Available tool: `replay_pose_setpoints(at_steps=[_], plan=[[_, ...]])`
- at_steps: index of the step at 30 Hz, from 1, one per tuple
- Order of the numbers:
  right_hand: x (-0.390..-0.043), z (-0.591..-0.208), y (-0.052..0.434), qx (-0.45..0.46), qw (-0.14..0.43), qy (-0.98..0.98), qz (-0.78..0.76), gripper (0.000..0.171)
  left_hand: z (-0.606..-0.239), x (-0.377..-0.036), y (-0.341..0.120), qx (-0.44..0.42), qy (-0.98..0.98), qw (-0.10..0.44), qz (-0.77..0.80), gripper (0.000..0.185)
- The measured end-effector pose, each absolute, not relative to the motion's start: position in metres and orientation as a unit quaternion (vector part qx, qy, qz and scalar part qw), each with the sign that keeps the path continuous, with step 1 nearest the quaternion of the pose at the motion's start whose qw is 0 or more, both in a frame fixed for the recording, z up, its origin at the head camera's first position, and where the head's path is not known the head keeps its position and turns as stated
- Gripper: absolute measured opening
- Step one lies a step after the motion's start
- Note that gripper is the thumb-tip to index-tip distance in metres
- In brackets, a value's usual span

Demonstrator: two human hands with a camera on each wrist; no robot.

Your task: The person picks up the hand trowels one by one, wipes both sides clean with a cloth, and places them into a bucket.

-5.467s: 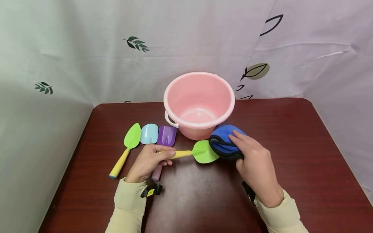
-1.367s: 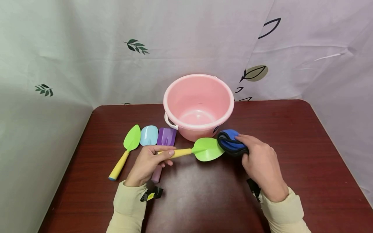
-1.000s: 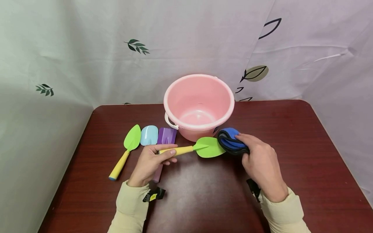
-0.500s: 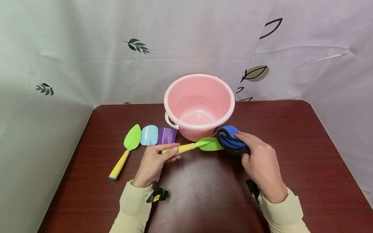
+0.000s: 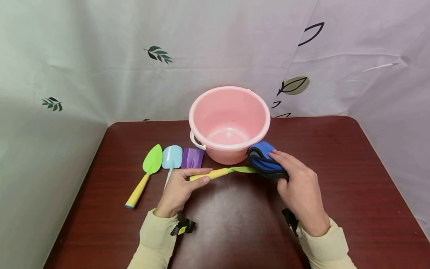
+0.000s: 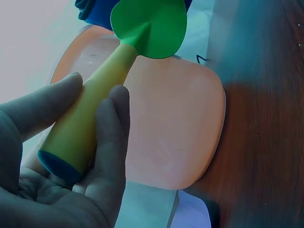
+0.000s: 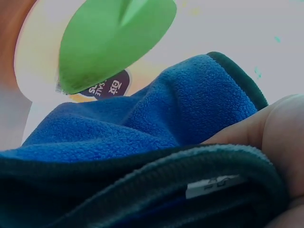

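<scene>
While 2 pale sleeves reach in from the near side, the left grip holds a green trowel by its yellow handle, between thumb and fingers. The right grip pinches a folded blue cloth with black edging. The far part of the green blade meets this cloth in the head view, but whether they touch, I cannot tell. Beyond the left grip, 3 other tools lie on the dark red tabletop: a second green trowel, a light blue shovel and a purple shovel, the last 2 partly hidden by that grip. Just behind the held trowel stands a pink bucket, upright. Farthest is pale fabric with printed leaves.
</scene>
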State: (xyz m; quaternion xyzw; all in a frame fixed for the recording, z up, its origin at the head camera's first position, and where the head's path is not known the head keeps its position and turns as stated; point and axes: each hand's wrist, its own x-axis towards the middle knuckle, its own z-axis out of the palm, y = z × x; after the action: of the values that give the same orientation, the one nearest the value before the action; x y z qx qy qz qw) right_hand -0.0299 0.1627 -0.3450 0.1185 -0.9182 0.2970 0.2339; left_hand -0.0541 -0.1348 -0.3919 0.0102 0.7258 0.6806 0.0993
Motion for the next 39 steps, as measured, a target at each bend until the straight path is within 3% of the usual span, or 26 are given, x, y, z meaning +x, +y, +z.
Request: replay_pose_setpoints(at_steps=[20,33,39], plan=[[-0.022,-0.341,0.154,0.188,0.223,-0.914,0.282,0.063,-0.389,-0.052,-0.133,0.029,0.768,0.116,0.629,0.032],[-0.015,-0.338,0.147,0.22,0.249,-0.897,0.291,0.068,-0.395,-0.053,-0.129,0.051,0.767,0.106,0.631,0.031],[-0.01,-0.336,0.142,0.237,0.23,-0.9,0.283,0.066,-0.394,-0.052,-0.126,0.052,0.769,0.105,0.629,0.032]])
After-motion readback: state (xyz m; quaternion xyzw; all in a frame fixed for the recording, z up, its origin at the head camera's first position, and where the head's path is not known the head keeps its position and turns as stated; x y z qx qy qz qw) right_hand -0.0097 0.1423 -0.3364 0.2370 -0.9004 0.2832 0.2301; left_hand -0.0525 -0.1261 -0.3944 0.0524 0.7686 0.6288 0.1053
